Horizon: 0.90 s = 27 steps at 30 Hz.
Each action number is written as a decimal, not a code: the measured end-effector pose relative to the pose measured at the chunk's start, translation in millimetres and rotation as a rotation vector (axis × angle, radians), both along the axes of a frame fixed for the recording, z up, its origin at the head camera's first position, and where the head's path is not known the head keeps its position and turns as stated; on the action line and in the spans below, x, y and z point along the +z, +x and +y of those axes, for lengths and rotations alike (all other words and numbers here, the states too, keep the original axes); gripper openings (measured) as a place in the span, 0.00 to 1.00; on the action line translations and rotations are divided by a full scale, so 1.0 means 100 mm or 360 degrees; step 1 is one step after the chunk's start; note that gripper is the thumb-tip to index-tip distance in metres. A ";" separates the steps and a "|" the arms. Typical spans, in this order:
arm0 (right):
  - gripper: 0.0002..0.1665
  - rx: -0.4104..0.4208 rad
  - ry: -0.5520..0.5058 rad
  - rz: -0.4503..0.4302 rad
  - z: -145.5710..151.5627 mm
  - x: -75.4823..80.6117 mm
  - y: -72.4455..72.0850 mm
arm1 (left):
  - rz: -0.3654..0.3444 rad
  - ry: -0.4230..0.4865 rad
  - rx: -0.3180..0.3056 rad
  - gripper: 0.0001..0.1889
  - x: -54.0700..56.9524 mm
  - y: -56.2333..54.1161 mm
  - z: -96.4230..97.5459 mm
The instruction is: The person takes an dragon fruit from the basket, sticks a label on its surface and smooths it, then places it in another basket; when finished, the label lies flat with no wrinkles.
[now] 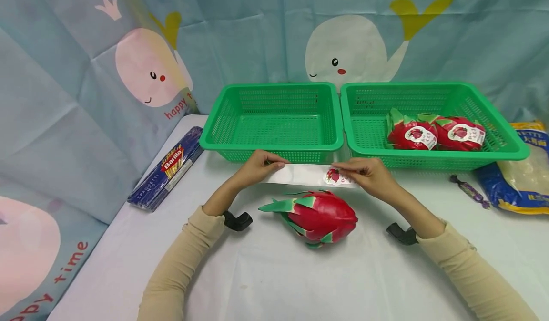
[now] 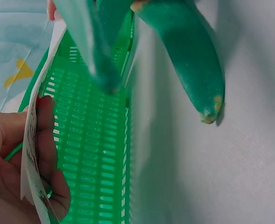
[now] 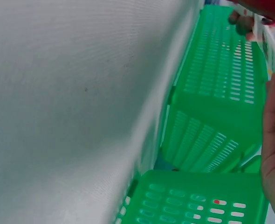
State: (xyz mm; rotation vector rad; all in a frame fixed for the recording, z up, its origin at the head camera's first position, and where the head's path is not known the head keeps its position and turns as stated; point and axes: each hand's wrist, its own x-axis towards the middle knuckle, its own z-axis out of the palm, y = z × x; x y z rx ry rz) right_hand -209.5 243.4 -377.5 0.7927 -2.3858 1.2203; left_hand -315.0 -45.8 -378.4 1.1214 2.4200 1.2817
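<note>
A white strip of labels (image 1: 296, 174) is stretched level between both hands, above the table's middle. My left hand (image 1: 259, 168) pinches its left end between thumb and fingers. The right hand (image 1: 371, 173) pinches the other end, beside a round sticker (image 1: 333, 176) with a dragon fruit picture. In the left wrist view the strip (image 2: 31, 130) runs edge-on between thumb and fingers. Just nearer than the strip, a red dragon fruit (image 1: 330, 216) lies on its side, green leaves pointing left. Its leaf tips (image 2: 184, 56) hang large in the left wrist view.
Behind the hands stand two green baskets; the left basket (image 1: 272, 147) shows a bare floor. The right basket (image 1: 429, 161) holds two stickered dragon fruits (image 1: 413, 135). A spaghetti pack (image 1: 167, 168) lies left; a purple-wrapped candy (image 1: 469, 191) and a blue-yellow bag (image 1: 527, 173) lie right.
</note>
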 end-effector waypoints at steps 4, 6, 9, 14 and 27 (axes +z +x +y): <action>0.15 0.0028 -0.0043 0.0039 0.01 -0.01 -0.01 | -0.0054 0.0021 -0.0011 0.10 -0.02 -0.01 0.01; 0.14 -0.0002 -0.0052 0.0016 0.02 -0.03 -0.01 | -0.0069 0.0024 -0.0012 0.10 -0.02 -0.01 0.01; 0.11 -0.0072 -0.0051 -0.0102 0.02 -0.04 0.01 | -0.0084 -0.0005 0.0008 0.10 -0.05 -0.01 0.03; 0.06 0.0011 -0.0248 -0.0380 0.04 -0.02 0.04 | -0.0038 -0.0128 0.0083 0.10 -0.10 -0.01 0.06; 0.12 0.0048 -0.0730 -0.0641 0.01 0.22 0.21 | 0.0521 -0.0553 0.0141 0.11 -0.14 0.00 0.04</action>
